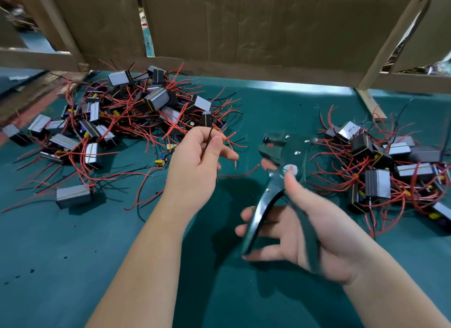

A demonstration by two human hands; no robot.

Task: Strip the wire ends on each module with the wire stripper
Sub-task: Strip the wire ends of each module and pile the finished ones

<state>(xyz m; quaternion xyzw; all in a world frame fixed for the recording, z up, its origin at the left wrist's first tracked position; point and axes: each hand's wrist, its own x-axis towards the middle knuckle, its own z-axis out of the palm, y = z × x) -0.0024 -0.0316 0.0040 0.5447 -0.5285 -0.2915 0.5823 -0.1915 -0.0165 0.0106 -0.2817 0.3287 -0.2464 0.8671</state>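
Nearest the camera, the right hand (305, 232) grasps the wire stripper (285, 178). Its fingers curl round the left handle, the other handle lies across the palm, and the thumb presses near the round sticker at the pivot. The handles are spread apart. The tool is held above the green table mat (73, 254), between the two heaps. Its long axis runs from the near right up and away, leaning slightly left. The head points away from the person, with the jaws turned towards the other hand.

Just left of the head and a little further off, the left hand (195, 166) is raised. It pinches a thin black wire (208, 142) and a red wire (229, 136) between thumb and fingertips. The red end sticks out to the right, towards the tool. A small black module (207, 119) sits just above those fingertips; I cannot tell whether it hangs from the held wires.

Further back, a large pile of modules (122, 112) with tangled red leads covers the left of the mat. A smaller pile (380, 161) lies to the right. Behind them stand a cardboard wall (244, 29) and a wooden frame (400, 34).
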